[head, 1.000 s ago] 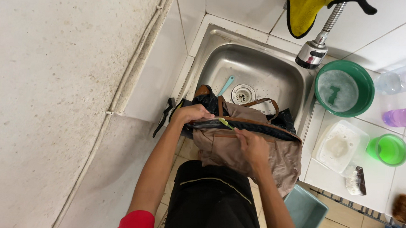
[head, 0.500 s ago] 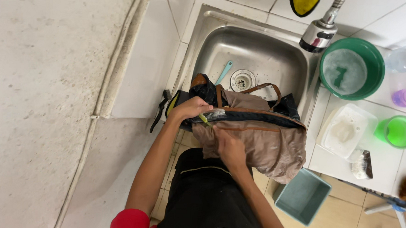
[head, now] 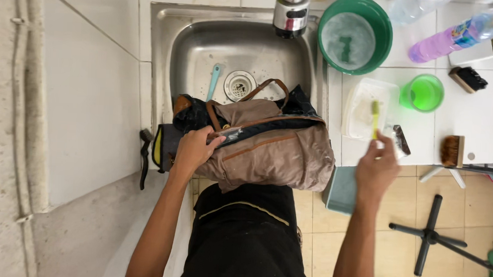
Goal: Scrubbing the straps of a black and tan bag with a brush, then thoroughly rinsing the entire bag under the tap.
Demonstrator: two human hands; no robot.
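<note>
A brown backpack [head: 268,148] with dark lining lies across the front edge of a steel sink [head: 201,46]. My left hand [head: 194,148] grips its left end near the zip. My right hand [head: 377,168] is off to the right over the white counter, holding a yellow-green toothbrush [head: 374,118] upright above a clear plastic container [head: 361,108].
A green basin [head: 376,21] of soapy water stands right of the tap [head: 291,12]. A green cup [head: 423,92], a purple bottle [head: 448,38], two brushes [head: 453,150] lie on the counter. A teal toothbrush [head: 213,81] lies in the sink. A teal bin [head: 342,189] stands below.
My right hand has left the backpack, moved right to the counter and now holds a toothbrush. The view has shifted toward the right side of the counter.
</note>
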